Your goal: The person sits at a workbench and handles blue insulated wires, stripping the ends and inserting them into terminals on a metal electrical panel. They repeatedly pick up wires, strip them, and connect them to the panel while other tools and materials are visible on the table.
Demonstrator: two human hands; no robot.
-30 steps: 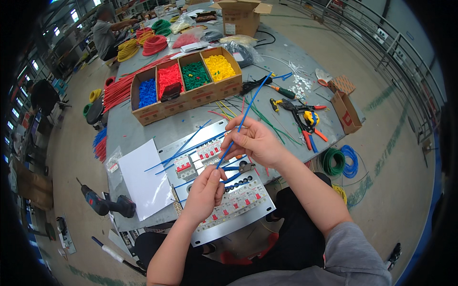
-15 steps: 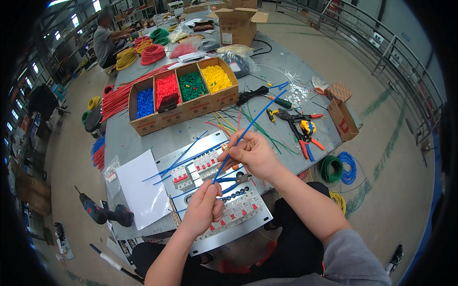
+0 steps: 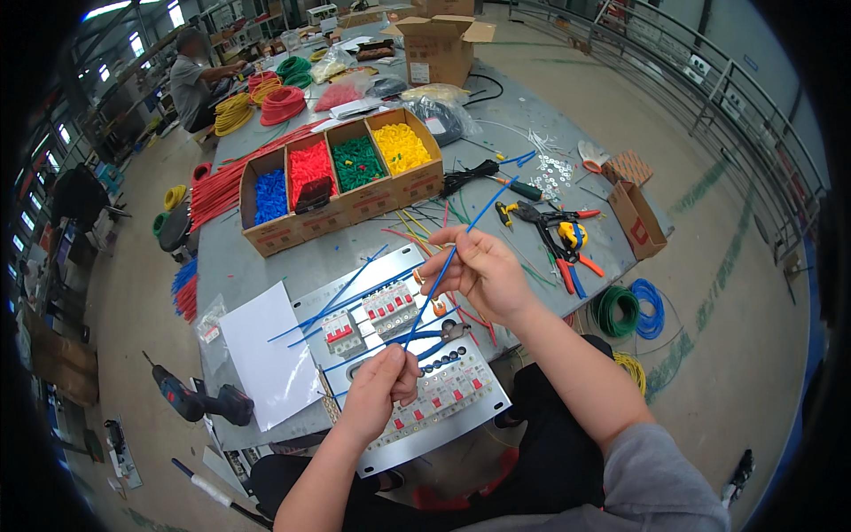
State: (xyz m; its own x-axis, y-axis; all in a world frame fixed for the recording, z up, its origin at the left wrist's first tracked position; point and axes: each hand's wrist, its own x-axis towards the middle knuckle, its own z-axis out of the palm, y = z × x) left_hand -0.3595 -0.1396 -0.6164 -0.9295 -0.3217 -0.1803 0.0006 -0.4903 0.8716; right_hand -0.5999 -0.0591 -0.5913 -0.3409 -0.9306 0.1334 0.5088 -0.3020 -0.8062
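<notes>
A blue wire [image 3: 481, 215] slants up and to the right between my two hands. My left hand [image 3: 383, 390] pinches its lower end. Farther up, my right hand [image 3: 487, 277] has the wire lying across its fingers, thumb beside it, in a looser hold. Beneath both hands lies a metal mounting plate [image 3: 377, 459] carrying circuit breakers [image 3: 390, 304] with red switches. Another row of breakers [image 3: 441, 401] sits near its front edge, partly behind my left hand. Pliers with blue handles [image 3: 432, 340] rest on the plate. Several more blue wires [image 3: 341, 297] lie over its left part.
Beyond the plate stands a divided cardboard box [image 3: 355, 211] of blue, red, green and yellow caps. Cutters and strippers [image 3: 554, 235] lie to the right. White paper [image 3: 270, 355] and a cordless drill [image 3: 199, 397] are at left. A person [image 3: 191, 84] sits far left.
My right hand has shifted slightly right and its fingers have loosened around the wire. The wire's upper tip sits lower and farther left. My left hand keeps its pinch.
</notes>
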